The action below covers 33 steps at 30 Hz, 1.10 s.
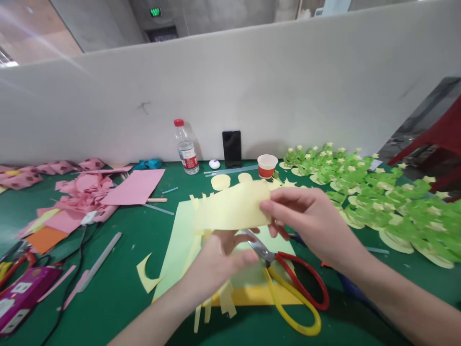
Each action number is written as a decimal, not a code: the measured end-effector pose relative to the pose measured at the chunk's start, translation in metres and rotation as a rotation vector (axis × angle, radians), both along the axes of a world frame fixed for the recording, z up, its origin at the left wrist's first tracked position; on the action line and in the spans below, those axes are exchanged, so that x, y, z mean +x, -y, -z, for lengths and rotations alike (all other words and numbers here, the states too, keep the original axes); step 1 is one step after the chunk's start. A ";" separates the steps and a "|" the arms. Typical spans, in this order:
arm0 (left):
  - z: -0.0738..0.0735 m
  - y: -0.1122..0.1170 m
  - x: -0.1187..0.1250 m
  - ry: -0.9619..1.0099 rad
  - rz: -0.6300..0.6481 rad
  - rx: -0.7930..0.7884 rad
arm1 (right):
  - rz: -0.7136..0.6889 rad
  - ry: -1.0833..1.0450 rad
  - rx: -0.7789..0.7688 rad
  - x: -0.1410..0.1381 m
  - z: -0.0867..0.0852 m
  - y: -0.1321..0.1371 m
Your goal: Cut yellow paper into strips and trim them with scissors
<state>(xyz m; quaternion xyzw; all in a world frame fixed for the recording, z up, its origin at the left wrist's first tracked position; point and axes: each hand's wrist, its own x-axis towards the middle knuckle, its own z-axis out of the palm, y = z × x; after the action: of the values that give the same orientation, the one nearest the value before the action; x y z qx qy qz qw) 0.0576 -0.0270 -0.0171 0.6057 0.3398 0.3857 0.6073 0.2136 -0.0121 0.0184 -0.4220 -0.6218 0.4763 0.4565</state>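
A strip of pale yellow paper [230, 207] is pinched at its right end between the thumb and fingers of my right hand [302, 211]. Below the strip, my left hand [226, 252] has its thumb stretched out and apart from the fingers. Some of the left fingertips are hidden behind the paper, so contact with it is unclear. Scissors [268, 257] with one red and one yellow handle lie just right of my left hand. Pale green sheets [173, 245] are spread beneath, with narrow yellow strips [226, 300] on them and a yellow sheet [252, 295] showing at the front edge.
Rows of green paper plants [378, 197] fill the right side. Pink paper [137, 187], a purple box [29, 298] and a black cable [81, 254] occupy the left. A bottle [187, 154], phone [232, 149] and paper cup [267, 167] stand by the white partition [230, 86].
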 end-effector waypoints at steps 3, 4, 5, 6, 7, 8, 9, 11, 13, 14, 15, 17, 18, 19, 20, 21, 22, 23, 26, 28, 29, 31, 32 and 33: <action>-0.004 0.011 -0.004 -0.193 -0.049 0.338 | 0.058 -0.123 -0.020 0.011 -0.008 -0.006; -0.005 0.012 -0.005 -0.186 -0.143 0.491 | 0.060 -0.150 -0.017 0.014 -0.011 -0.008; -0.007 0.012 -0.005 -0.154 -0.260 0.641 | 0.053 -0.171 -0.013 0.016 -0.014 -0.011; -0.008 0.010 -0.004 -0.115 -0.378 0.766 | 0.040 -0.188 -0.009 0.018 -0.017 -0.013; -0.009 0.006 -0.004 -0.088 -0.497 0.858 | 0.024 -0.205 -0.004 0.020 -0.020 -0.015; -0.011 0.001 -0.004 -0.083 -0.585 0.913 | 0.014 -0.218 -0.001 0.021 -0.023 -0.017; -0.013 -0.005 -0.003 -0.087 -0.629 0.933 | 0.008 -0.225 0.001 0.021 -0.026 -0.019; -0.019 -0.016 -0.003 -0.102 -0.623 0.912 | -0.001 -0.230 0.003 0.020 -0.031 -0.023; -0.026 -0.024 -0.003 -0.121 -0.516 0.831 | -0.018 -0.233 0.000 0.018 -0.035 -0.025; -0.029 -0.026 -0.002 -0.122 -0.448 0.761 | -0.032 -0.237 -0.004 0.017 -0.037 -0.026; -0.032 -0.027 -0.001 -0.111 -0.385 0.680 | -0.053 -0.242 -0.010 0.016 -0.039 -0.027; -0.037 -0.027 0.002 -0.060 -0.294 0.504 | -0.110 -0.237 -0.038 0.015 -0.042 -0.028; -0.038 -0.026 0.004 -0.024 -0.270 0.424 | -0.143 -0.223 -0.055 0.016 -0.043 -0.029; -0.038 -0.025 0.006 0.014 -0.255 0.355 | -0.173 -0.204 -0.067 0.017 -0.044 -0.031; -0.038 -0.024 0.008 0.051 -0.249 0.293 | -0.197 -0.178 -0.074 0.019 -0.045 -0.034; -0.037 -0.024 0.009 0.082 -0.246 0.233 | -0.214 -0.144 -0.077 0.022 -0.045 -0.037; -0.036 -0.023 0.011 0.109 -0.240 0.171 | -0.225 -0.103 -0.080 0.025 -0.045 -0.040; -0.034 -0.023 0.011 0.133 -0.234 0.108 | -0.230 -0.055 -0.085 0.028 -0.045 -0.044; -0.031 -0.023 0.012 0.147 -0.233 -0.095 | -0.229 0.083 -0.116 0.037 -0.043 -0.055; -0.029 -0.023 0.011 0.139 -0.273 -0.223 | -0.208 0.136 -0.106 0.040 -0.041 -0.060; -0.028 -0.024 0.011 0.144 -0.302 -0.269 | -0.192 0.156 -0.092 0.041 -0.040 -0.063; -0.026 -0.025 0.010 0.179 -0.346 -0.318 | -0.142 0.190 -0.060 0.042 -0.037 -0.067; -0.025 -0.025 0.010 0.197 -0.352 -0.322 | -0.108 0.201 -0.048 0.042 -0.036 -0.068; -0.024 -0.025 0.010 0.214 -0.346 -0.319 | -0.074 0.205 -0.041 0.041 -0.034 -0.069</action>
<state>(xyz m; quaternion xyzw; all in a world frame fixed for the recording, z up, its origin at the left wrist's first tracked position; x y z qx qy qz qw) 0.0674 -0.0016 0.0065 0.3910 0.4288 0.4871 0.6527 0.2545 0.0572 0.0526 -0.4544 -0.6705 0.4598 0.3640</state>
